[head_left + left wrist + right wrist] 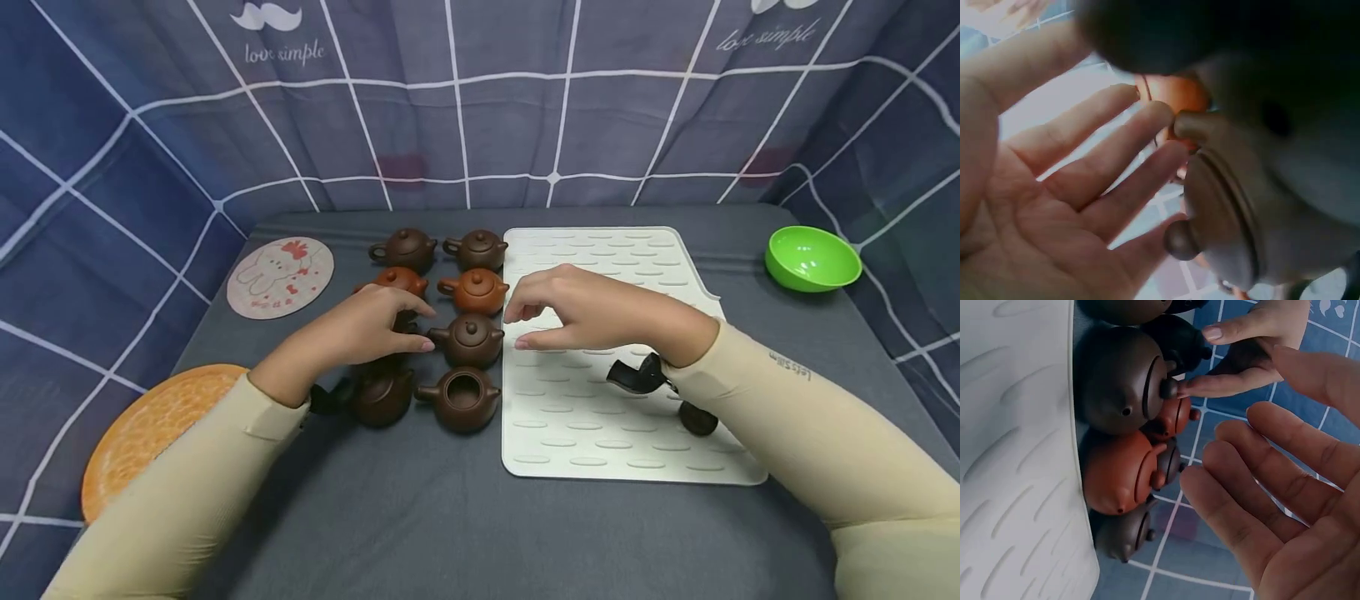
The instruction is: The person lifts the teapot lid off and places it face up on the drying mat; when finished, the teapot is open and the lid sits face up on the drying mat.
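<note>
Two columns of small clay teapots stand on the grey cloth. My left hand [360, 329] hovers over the left column, thumb and fingers apart, partly hiding a teapot beneath it. In the left wrist view its fingers lie loosely straight beside a dark teapot's lid [1219, 212]. My right hand [581, 308] is over the white mat's left edge, fingers slightly bent and holding nothing. Nearest to both hands is a lidded dark brown teapot [470, 340]. In front of it sits a lidless brown teapot [465, 400]; behind it, an orange-brown teapot [475, 292].
The white ridged mat [570, 450] lies right of the teapots. A dark round piece [697, 418] shows on it beside my right sleeve. A green bowl [813, 260] stands far right. On the left are a pink rabbit mat [279, 279] and an orange round mat [161, 425].
</note>
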Motion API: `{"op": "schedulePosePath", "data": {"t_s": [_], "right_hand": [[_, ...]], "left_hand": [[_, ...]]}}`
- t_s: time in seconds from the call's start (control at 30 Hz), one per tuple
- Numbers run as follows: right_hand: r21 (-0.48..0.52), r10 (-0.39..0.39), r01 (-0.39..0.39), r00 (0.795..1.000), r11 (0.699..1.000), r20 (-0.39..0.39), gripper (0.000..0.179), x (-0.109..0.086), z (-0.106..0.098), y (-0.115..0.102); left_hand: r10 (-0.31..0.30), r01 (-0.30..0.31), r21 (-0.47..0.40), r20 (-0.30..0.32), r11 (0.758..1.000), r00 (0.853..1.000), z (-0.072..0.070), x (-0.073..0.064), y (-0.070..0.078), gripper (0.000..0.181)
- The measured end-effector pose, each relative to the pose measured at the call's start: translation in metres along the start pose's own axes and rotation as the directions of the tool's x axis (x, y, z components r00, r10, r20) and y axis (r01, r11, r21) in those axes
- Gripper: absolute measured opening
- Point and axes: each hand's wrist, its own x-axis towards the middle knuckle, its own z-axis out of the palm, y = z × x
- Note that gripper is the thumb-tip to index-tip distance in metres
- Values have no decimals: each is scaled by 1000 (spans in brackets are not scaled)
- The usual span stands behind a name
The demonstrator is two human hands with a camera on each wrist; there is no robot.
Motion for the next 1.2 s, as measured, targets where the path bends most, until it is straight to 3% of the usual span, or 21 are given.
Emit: {"op": "schedulePosePath", "data": {"t_s": [0.17,0.43,0.53,0.93,1.2], "right_hand": [[18,10,-11,1000,1000,10,18,13,6,4],[64,35,-36,999,997,18,21,25,17,14],[76,42,-44,999,996,29,21,28,19,15],[57,67,-69,997,996,27,20,38,30,24],[-10,46,-47,998,999,-43,26,42,36,27]], "left_hand": [[18,-18,6,14,1000,1000,3,4,-7,46],[105,-106,-23,-63,994,992,6,11,-20,33],[127,-129,-23,-65,991,990,6,15,-23,30],[112,-112,19,-51,994,992,5,23,-22,16],[92,-92,15,-41,996,995,6,26,-23,14]]}}
